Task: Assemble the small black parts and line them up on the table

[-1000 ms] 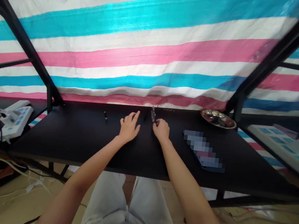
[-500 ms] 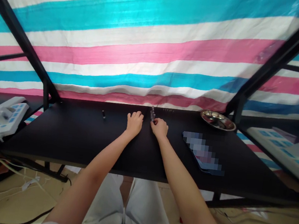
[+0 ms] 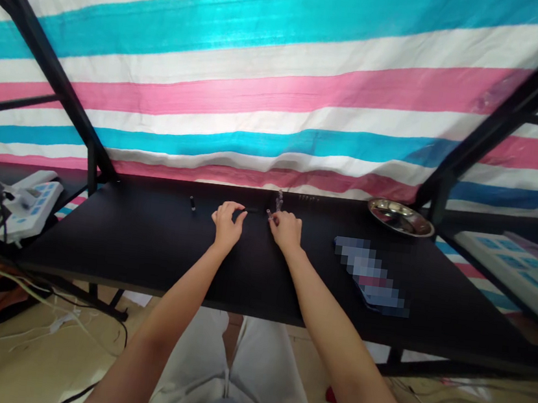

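Observation:
My left hand [image 3: 227,224] is over the middle of the black tabletop, thumb and forefinger curved toward each other. At their tips is a thin dark stick [image 3: 251,210], hard to make out against the black. To its right, my right hand [image 3: 287,232] pinches a small piece with a pale tip [image 3: 268,214]; its kind is too small to tell. Just beyond those fingers is a small cluster of clear or greyish pieces [image 3: 279,200]. A short black stick with a pale end [image 3: 193,204] lies to the left of my left hand.
A round metal plate [image 3: 400,219] sits at the back right of the black table [image 3: 146,245]. Nearer lies a blurred bluish packet [image 3: 370,276]. Several tiny pieces [image 3: 308,198] lie along the back edge. Power strips [image 3: 35,209] and dark frame posts flank the table.
My left hand has shifted left and turned, with the thin dark stick now showing at its fingertips. My right hand has drawn slightly away from the cluster, a small piece in its fingers.

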### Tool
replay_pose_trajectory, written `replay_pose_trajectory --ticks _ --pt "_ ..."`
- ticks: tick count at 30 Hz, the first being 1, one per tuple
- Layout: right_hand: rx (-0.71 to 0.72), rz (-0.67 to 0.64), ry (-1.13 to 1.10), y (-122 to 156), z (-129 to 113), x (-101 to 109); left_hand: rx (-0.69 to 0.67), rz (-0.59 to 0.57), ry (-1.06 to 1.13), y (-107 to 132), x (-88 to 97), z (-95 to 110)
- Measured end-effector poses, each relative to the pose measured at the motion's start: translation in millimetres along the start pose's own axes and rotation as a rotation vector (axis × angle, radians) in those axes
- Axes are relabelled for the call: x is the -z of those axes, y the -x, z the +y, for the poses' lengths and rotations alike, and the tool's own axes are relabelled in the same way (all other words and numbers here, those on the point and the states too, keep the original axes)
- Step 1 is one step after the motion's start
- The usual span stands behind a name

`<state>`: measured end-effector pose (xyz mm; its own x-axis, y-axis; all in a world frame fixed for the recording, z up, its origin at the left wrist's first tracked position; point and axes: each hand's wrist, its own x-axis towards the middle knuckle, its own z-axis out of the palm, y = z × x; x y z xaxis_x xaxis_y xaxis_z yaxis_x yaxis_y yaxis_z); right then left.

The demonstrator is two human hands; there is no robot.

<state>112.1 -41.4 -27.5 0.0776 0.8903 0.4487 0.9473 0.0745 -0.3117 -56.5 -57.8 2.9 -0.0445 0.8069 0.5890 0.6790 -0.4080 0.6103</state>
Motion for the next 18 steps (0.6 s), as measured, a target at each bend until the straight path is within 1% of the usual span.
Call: replay_pose_trajectory --ticks 3,7,12,18 --pt "0.100 0.010 -0.002 5.0 -11.6 3.8 -0.012 0.002 0.027 1.3 2.2 0.5" --pt "0.152 0.016 -0.031 9.2 -22.3 10.0 -0.021 -0.001 0.034 2.5 1.8 2.1" --pt "0.160 0.006 -0.055 11.8 -23.2 14.2 -0.034 0.001 0.043 3.0 2.9 5.2" --pt "0.113 0.020 -0.084 13.5 -21.1 17.6 -0.047 -0.006 0.028 4.4 3.9 6.4"
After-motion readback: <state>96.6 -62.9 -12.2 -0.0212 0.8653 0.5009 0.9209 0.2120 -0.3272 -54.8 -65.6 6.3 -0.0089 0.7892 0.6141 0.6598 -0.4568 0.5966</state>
